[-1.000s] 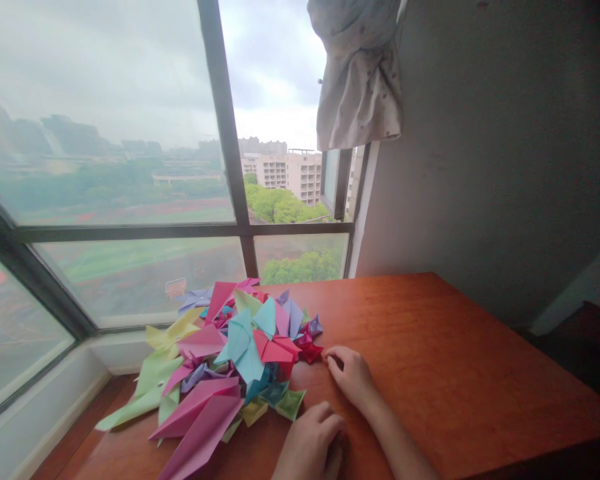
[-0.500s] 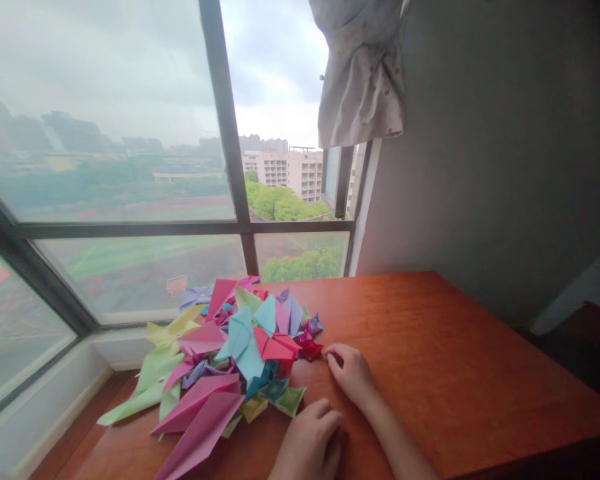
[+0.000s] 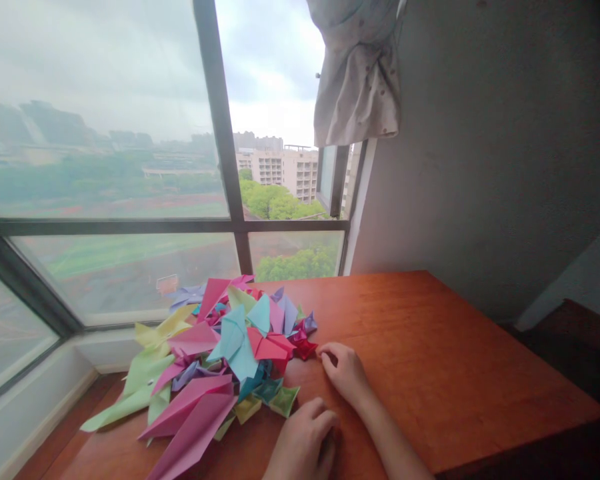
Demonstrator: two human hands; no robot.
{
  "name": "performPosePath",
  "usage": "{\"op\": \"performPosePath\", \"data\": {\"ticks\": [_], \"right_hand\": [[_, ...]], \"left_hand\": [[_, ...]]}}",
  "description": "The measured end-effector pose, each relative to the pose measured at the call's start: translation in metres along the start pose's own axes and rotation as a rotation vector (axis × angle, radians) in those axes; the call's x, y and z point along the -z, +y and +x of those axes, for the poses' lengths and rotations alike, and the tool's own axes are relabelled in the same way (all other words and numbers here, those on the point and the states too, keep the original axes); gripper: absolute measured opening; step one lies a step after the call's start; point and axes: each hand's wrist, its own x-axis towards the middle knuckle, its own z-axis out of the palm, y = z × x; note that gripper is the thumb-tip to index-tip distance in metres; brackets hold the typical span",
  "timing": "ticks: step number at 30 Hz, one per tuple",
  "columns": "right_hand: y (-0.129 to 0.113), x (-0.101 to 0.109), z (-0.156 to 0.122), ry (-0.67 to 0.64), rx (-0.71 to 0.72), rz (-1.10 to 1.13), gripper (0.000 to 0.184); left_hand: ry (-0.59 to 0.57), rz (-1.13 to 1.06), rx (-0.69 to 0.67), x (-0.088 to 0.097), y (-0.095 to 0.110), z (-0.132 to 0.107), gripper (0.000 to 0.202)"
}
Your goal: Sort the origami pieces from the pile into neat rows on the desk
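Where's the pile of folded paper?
In the head view, the paper pile lies mostly left of centre on the table, by the window, beside the right hand.

A dark window frame (image 3: 221, 127) stands behind the reddish-brown bench (image 3: 430, 373). A pale, spotted curtain (image 3: 357, 93) hangs gathered at the frame's upper right. Beyond lie pale multi-storey buildings (image 3: 300, 172), green trees (image 3: 275, 202) and cloudy sky (image 3: 105, 67). A shadowed grey wall (image 3: 480, 167) adjoins on the right.

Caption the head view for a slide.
Left hand and right hand beside a colourful heap of folded paper on a table by a window.
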Motion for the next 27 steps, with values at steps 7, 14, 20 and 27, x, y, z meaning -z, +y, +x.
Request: {"op": "performPosePath", "data": {"ticks": [7, 14, 20, 27], "right_hand": [[0.0004, 0.0007, -0.0006, -0.010, -0.003, -0.002, 0.024], [0.0033, 0.0010, -0.0012, -0.026, -0.006, 0.000, 0.023], [0.0041, 0.0012, -0.0015, -0.025, -0.008, 0.005, 0.023], [0.0074, -0.0003, -0.0031, -0.021, 0.004, -0.003, 0.023]], "left_hand": [[0.029, -0.004, -0.013, -0.0032, -0.0027, -0.0003, 0.023], [0.000, 0.013, 0.006, -0.0032, -0.0004, 0.0001, 0.019], [-0.003, 0.028, 0.002, -0.0049, -0.0016, -0.0002, 0.018], [0.012, 0.038, -0.007, -0.0095, -0.0048, -0.0011, 0.017]]}}
